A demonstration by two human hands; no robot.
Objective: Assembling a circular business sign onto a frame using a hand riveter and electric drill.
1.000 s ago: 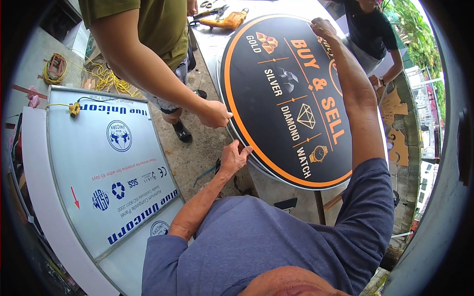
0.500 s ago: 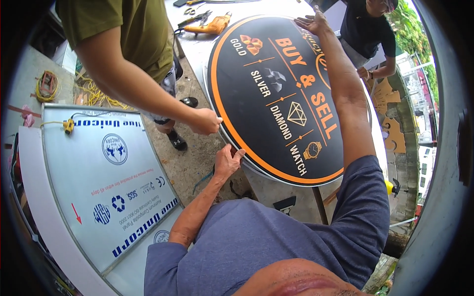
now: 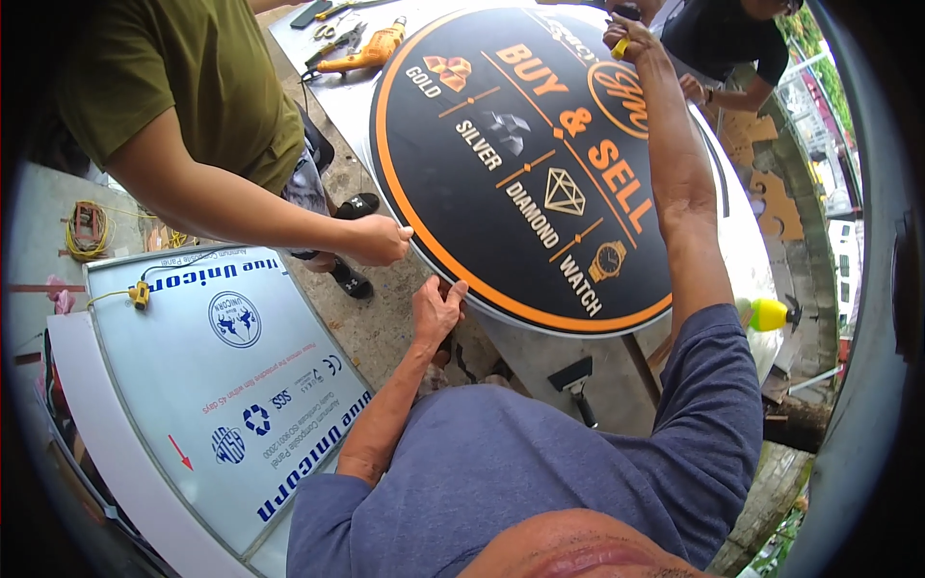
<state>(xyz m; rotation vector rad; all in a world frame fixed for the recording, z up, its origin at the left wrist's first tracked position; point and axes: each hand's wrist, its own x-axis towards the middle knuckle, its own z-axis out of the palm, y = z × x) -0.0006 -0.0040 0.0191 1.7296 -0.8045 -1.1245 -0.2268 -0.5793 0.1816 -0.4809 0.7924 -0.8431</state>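
Note:
A large round sign (image 3: 443, 207), black with an orange ring and printed lettering and pictures, lies on the table. My left hand (image 3: 438, 306) is closed on its near left rim, thumb on top and fingers underneath. Stretched across the sign's right side, my right hand (image 3: 631, 40) is closed on a small yellow and black tool (image 3: 621, 46), whose kind I cannot make out. A co-worker's hand (image 3: 385, 239) pinches the left rim just beyond my left hand. At the far right, another person's hand (image 3: 692, 89) is near the sign's edge.
An orange power drill (image 3: 366, 50) and pliers (image 3: 337, 43) lie on the table's far left. A wide-bladed scraper (image 3: 573, 378) sits near my body, with a yellow-topped spray bottle (image 3: 769, 314) to the right. Film-covered panels (image 3: 241, 385) stand at lower left, by a coiled cord (image 3: 89, 229).
My right hand, open and palm up before, is now closed on the small yellow and black tool. My left hand stays on the rim. The view has shifted, so the sign appears further left.

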